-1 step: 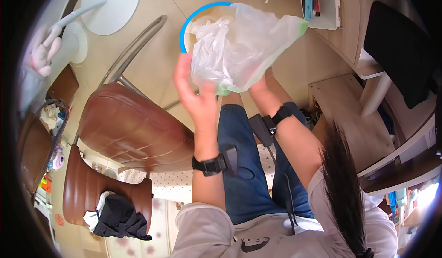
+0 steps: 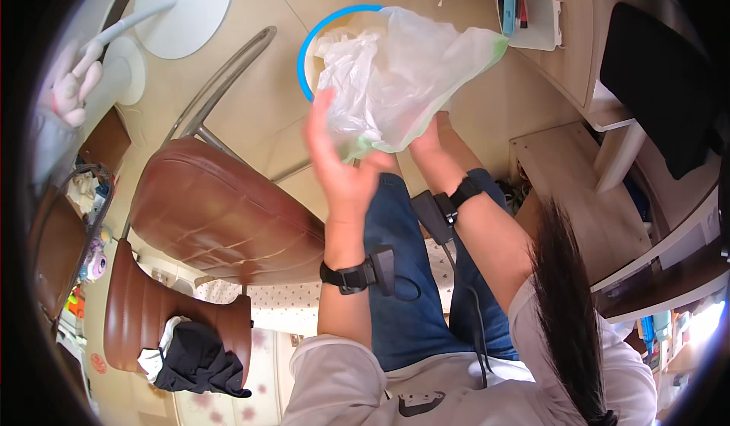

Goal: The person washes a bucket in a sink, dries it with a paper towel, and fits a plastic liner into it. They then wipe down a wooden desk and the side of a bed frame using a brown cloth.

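While a thin translucent white plastic bag with a pale green edge (image 2: 403, 76) is billowing in the upper middle of the frame, it is hanging over a round cream bin with a bright blue rim (image 2: 306, 49) and hiding most of the opening. One bag and one bin are showing. The left hand (image 2: 334, 160) is rising at the bag's lower left, palm turned toward the camera, fingers spread wide and slightly blurred; its fingertips are meeting the crumpled plastic, but whether they are pinching any of it cannot be told. The right hand (image 2: 427, 138) is reaching up under the bag's lower edge, fingers curled closed into the plastic and gripping it. Both forearms are coming up from the lower middle of the frame, each wearing one black wrist strap, two straps in all. Below them, blue denim trousers (image 2: 403, 304) are covering the person's legs. One brown padded leather chair (image 2: 220, 213) with a chrome frame is standing at centre left, beside the bin.
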`<state>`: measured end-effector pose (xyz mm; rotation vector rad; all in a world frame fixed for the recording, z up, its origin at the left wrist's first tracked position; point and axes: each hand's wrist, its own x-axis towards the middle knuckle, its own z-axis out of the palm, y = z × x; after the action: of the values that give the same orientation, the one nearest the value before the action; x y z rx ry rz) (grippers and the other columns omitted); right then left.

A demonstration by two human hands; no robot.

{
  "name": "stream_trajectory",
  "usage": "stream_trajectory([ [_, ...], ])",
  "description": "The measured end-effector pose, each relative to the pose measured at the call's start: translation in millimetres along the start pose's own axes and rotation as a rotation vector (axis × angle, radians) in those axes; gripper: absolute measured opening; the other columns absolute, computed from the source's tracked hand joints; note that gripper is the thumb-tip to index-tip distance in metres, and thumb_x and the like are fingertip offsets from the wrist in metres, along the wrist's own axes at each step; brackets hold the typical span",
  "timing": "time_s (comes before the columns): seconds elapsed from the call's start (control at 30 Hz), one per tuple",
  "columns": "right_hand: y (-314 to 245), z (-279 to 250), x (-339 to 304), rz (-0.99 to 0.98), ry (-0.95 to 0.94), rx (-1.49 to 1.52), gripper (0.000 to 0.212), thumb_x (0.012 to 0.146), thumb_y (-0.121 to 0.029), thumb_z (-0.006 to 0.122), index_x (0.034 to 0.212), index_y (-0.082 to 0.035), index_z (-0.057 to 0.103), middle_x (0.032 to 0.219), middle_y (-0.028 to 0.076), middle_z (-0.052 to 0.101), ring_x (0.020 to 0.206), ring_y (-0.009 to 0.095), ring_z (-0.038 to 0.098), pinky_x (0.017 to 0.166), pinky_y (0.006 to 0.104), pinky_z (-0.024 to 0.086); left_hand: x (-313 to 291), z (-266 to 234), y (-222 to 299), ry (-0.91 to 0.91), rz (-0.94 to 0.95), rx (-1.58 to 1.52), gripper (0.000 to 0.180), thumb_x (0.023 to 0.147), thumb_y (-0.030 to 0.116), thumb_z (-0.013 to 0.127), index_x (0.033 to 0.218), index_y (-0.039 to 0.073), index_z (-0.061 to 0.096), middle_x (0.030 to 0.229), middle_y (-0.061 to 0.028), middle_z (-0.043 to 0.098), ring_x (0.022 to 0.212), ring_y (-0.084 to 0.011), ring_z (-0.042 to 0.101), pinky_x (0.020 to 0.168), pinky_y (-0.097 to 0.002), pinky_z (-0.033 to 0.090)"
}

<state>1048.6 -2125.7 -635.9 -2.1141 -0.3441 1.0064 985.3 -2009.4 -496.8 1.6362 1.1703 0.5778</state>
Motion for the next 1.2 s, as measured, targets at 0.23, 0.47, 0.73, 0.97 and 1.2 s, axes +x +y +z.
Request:
stream_trajectory([
  [0.23, -30.0, -30.1, -7.5, 0.373, -0.057, 0.160, 0.052, 0.082, -0.025, 0.068, 0.125, 0.001, 0.055, 0.110, 0.019, 0.066, 0.108, 0.030, 0.062, 0.093, 0.0381, 0.047, -10.0, -2.5, -64.6, -0.124, -0.343, 0.389, 0.036, 0.082, 0.022, 0.073, 0.112, 0.004, 0.062, 0.095, -0.0130, 0.066, 0.101, -0.0314, 0.059, 0.089, -0.0447, 0.043],
  [0.47, -7.3, -32.3, 6.1, 0.311, 0.286, 0.238, 0.045, 0.086, -0.009, 0.064, 0.127, 0.001, 0.049, 0.109, 0.011, 0.064, 0.095, 0.018, 0.062, 0.075, 0.0319, 0.052, 46.9, -0.3, -137.5, 0.361, -0.153, 0.572, 0.028, 0.089, 0.027, 0.068, 0.096, 0.000, 0.065, 0.089, -0.0209, 0.064, 0.088, -0.0366, 0.062, 0.077, -0.0466, 0.047],
  [0.73, 3.8, -64.7, 28.6, 0.385, 0.083, 0.139, 0.042, 0.083, -0.008, 0.065, 0.122, 0.002, 0.051, 0.110, 0.015, 0.063, 0.101, 0.024, 0.061, 0.086, 0.0344, 0.049, 47.4, -8.4, -114.1, -0.020, -0.367, 0.515, 0.030, 0.089, 0.026, 0.066, 0.089, -0.004, 0.059, 0.080, -0.0234, 0.062, 0.074, -0.0404, 0.059, 0.067, -0.0456, 0.046],
  [0.97, -49.3, -124.5, -18.3, 0.190, 0.261, 0.055, 0.048, 0.077, -0.008, 0.068, 0.123, 0.000, 0.054, 0.110, 0.016, 0.061, 0.105, 0.030, 0.059, 0.089, 0.0387, 0.048, 4.2, -26.1, -36.3, -0.108, -0.340, 0.454, 0.027, 0.091, 0.021, 0.061, 0.084, -0.003, 0.054, 0.074, -0.0237, 0.058, 0.067, -0.0407, 0.055, 0.063, -0.0463, 0.043],
  [1.2, -207.0, -180.5, -82.4, -0.616, 0.039, -0.259, 0.033, 0.076, 0.000, 0.061, 0.108, -0.001, 0.058, 0.109, 0.019, 0.060, 0.102, 0.038, 0.058, 0.090, 0.0416, 0.049, -31.7, -42.1, 59.4, -0.084, -0.319, 0.432, 0.024, 0.093, 0.016, 0.059, 0.083, -0.003, 0.049, 0.071, -0.0224, 0.055, 0.065, -0.0388, 0.053, 0.062, -0.0454, 0.042],
])
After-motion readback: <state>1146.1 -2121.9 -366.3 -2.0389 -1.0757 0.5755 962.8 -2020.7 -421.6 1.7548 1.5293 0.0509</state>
